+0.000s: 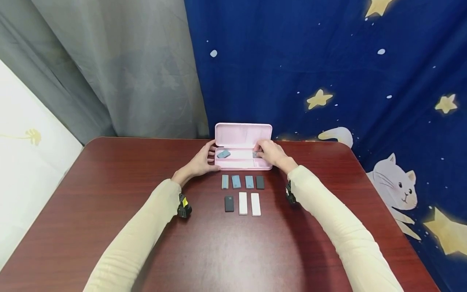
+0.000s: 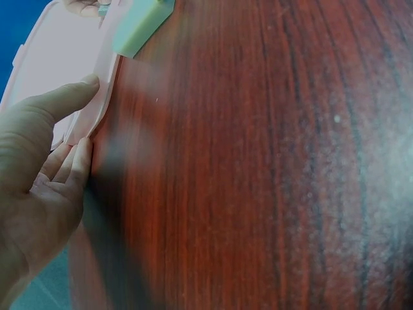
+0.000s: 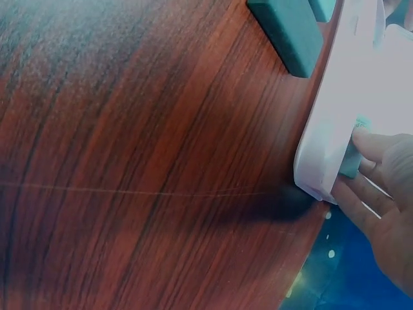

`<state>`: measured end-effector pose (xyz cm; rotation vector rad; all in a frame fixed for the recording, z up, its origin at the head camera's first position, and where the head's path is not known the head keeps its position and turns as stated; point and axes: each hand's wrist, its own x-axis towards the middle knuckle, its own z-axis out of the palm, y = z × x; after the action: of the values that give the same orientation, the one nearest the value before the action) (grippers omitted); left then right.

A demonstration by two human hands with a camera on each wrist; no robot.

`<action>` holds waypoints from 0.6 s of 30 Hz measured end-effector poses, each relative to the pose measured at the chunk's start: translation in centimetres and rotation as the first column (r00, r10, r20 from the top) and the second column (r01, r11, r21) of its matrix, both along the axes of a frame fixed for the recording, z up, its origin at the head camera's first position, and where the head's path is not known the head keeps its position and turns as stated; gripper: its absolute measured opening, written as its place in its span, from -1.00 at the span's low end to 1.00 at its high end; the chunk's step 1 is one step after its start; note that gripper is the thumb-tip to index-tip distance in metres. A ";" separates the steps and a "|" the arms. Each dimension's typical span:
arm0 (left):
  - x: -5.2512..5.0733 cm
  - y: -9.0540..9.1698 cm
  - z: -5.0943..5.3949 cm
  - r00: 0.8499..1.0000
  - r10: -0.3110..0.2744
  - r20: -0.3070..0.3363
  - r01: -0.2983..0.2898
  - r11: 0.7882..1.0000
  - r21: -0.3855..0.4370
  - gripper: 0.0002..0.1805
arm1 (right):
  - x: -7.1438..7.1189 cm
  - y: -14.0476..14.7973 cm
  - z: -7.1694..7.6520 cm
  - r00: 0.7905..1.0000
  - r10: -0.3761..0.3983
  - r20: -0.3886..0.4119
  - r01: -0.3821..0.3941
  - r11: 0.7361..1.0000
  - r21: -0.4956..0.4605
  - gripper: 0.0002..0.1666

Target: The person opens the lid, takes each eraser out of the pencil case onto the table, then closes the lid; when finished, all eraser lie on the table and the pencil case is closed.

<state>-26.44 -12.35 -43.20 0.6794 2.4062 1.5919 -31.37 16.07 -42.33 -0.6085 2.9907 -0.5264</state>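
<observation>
An open pink case [image 1: 237, 164] stands near the table's back edge, its lid raised. My left hand [image 1: 200, 162] holds the case's left end, thumb at the front and fingers at the side; the left wrist view shows this hand [image 2: 48, 161] against the case's corner. My right hand [image 1: 271, 153] is over the case's right end, pinching a blue-grey block [image 1: 255, 154] inside it. In the right wrist view the thumb and fingers of this hand [image 3: 387, 187] are round that block [image 3: 352, 158]. Another blue-grey block [image 1: 223, 154] lies tilted in the case's left part.
In front of the case a row holds a striped block [image 1: 225, 182], two blue blocks [image 1: 236, 181] and a dark block [image 1: 260, 182]. Nearer stand a black block [image 1: 229, 204] and two white blocks [image 1: 243, 203]. Curtains [image 1: 153, 73] hang behind the table [image 1: 146, 170].
</observation>
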 end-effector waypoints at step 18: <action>-1.8 -0.5 -3.0 1.000 0.025 -0.016 -0.025 0.999 -0.035 0.12 | 1.2 0.7 0.3 0.990 -0.047 -0.135 0.027 0.989 -0.144 -0.69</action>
<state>-28.20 -12.86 -46.23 0.6604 2.4579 1.5549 -30.18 16.75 -42.01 -0.6243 3.1194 -0.7343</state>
